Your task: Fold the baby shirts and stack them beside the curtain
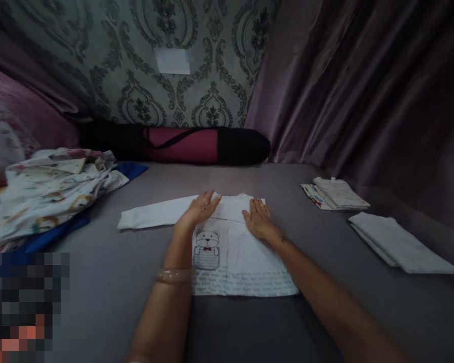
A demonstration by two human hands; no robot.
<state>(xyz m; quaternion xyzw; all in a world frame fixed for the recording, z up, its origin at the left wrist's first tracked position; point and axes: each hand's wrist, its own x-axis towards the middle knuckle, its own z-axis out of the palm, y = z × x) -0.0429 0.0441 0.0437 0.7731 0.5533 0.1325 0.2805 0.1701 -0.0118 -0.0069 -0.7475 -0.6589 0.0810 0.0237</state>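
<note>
A small white long-sleeved shirt lies flat in front of me, with a bear print and lines of lettering along its hem. One sleeve stretches out to the left; the other does not show, and I cannot tell whether it is folded under. My left hand rests near the left shoulder and collar, fingers extended. On the right shoulder, my right hand lies flat with its fingers stretched out. Neither hand grips the cloth.
Grey sheet spreads beneath the shirt. To the left is a heap of printed clothes with blue cloth under it. Folded garments and a folded white cloth lie at the right. A black and maroon bag lies along the wall.
</note>
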